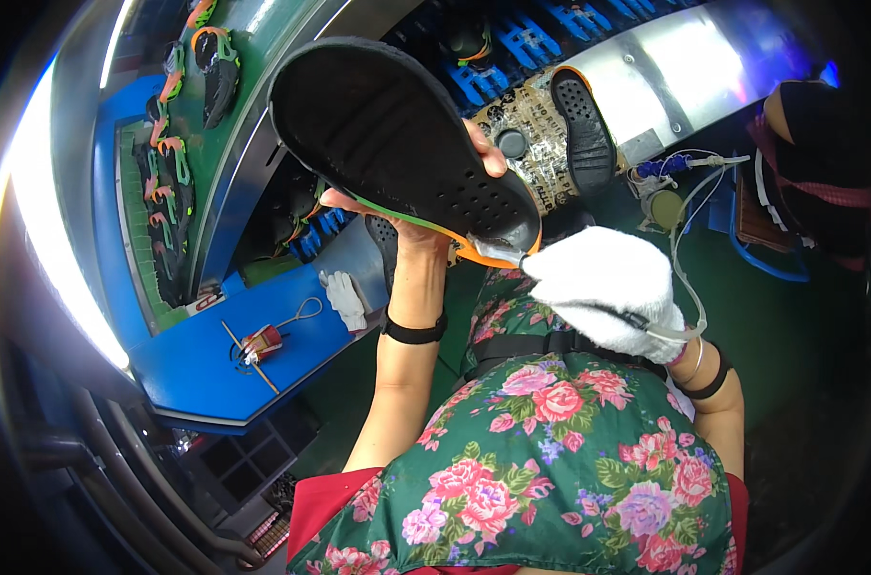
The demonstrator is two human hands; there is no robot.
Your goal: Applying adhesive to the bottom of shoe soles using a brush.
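Picture a clock laid over the view. The black sole (397,144) is up in the air near 12 o'clock. The left hand (421,230) comes up from under it. Its fingers are wrapped on the 2 o'clock edge and its thumb is on the 8 o'clock edge, so they are grasping the sole. I think it is held this way so the bottom faces up and stays steady, with the narrow end turned to the other hand.

The right hand (608,287) is just past the middle, toward 3 o'clock, inside a fluffy white cover. I can't tell what its fingers are doing, as the cover hides them (it looks a bit like a big snowball). A thin pale tip (501,251) sticks out from it toward 10 o'clock and reaches the sole's edge. A bendy tube (678,251) runs by the wrist, maybe looped there to keep it out of the way.

The sole is wide and smooth at its 10 o'clock end, with faint ridges. Its narrow end points to 4 o'clock and has rows of small holes. The very end looks shiny, maybe wet. The rim is green along the side and orange at the narrow end. Another sole (585,129) lies at 1 o'clock, on a brown board (541,165).
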